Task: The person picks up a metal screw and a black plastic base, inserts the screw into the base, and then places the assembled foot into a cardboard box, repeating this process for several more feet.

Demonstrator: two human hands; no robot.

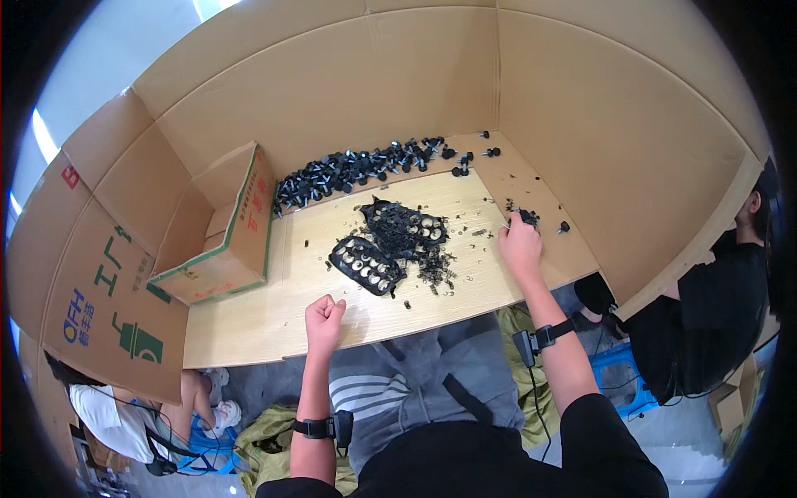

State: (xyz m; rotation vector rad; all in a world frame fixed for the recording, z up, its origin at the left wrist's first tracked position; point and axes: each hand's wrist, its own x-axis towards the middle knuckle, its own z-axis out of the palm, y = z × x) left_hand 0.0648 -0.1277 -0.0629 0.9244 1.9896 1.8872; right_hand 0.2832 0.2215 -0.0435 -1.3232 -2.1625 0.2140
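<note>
My left hand (325, 322) is closed in a fist above the front edge of the wooden board (249, 324); whatever it may hold is hidden. My right hand (521, 246) reaches to the board's right side, its fingers curled at a small cluster of black parts (529, 218); what lies between the fingertips is too small to make out. Mid-board sits a black tray with round pale pieces (365, 266). Behind it a second black tray (427, 228) is partly covered by small black bits. A loose heap of tiny dark pieces (436, 267) lies beside them.
Many black-headed screws (340, 174) are heaped along the back cardboard wall (432, 75). An open cardboard box (220, 266) stands at the left. A single screw (564, 227) lies at the right. Other people sit beyond the left and right cardboard walls.
</note>
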